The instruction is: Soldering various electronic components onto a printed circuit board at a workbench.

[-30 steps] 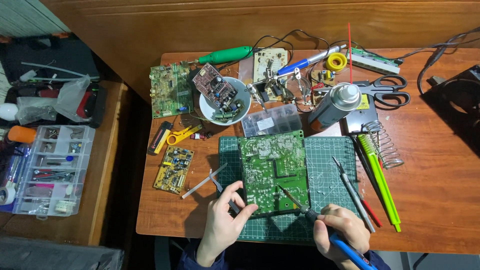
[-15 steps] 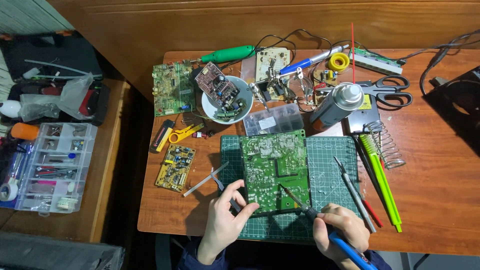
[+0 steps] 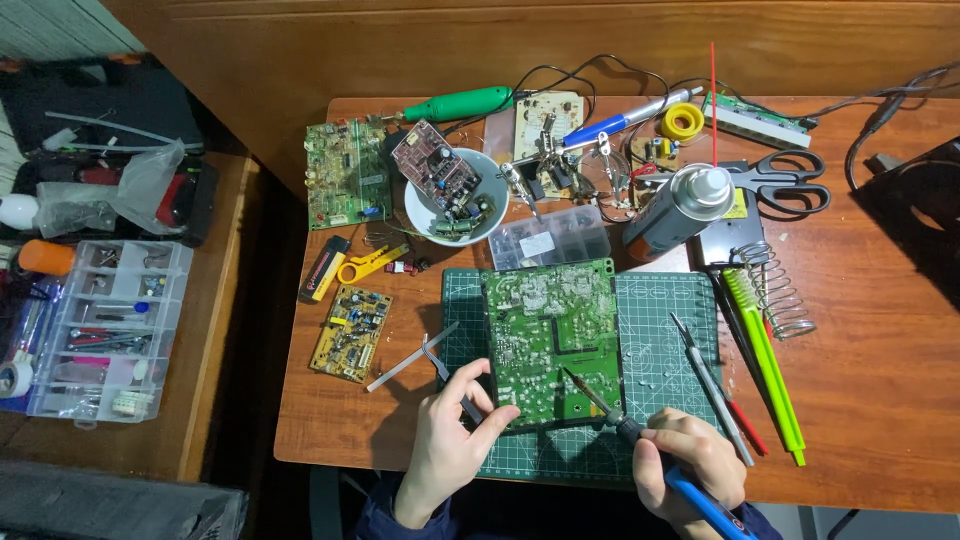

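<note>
A large green circuit board [image 3: 548, 335] lies solder side up on a green cutting mat [image 3: 660, 340]. My left hand [image 3: 450, 440] rests at the board's lower left corner, fingers pinching a thin metal tool, likely tweezers [image 3: 468, 405]. My right hand [image 3: 690, 462] grips a blue-handled soldering iron [image 3: 640, 438] like a pen. Its tip touches the board's lower right area.
A white bowl [image 3: 432, 210] of parts, small yellow board [image 3: 350, 333], green board [image 3: 345, 185], clear parts box [image 3: 550, 238], spray can [image 3: 675, 210], scissors [image 3: 785, 182], spring iron stand [image 3: 775, 290] and green tools [image 3: 765, 350] crowd the wooden table. An organiser tray [image 3: 95, 330] sits left.
The view has shifted slightly. Both hands stay at the board's lower edge; the iron tip remains on the board.
</note>
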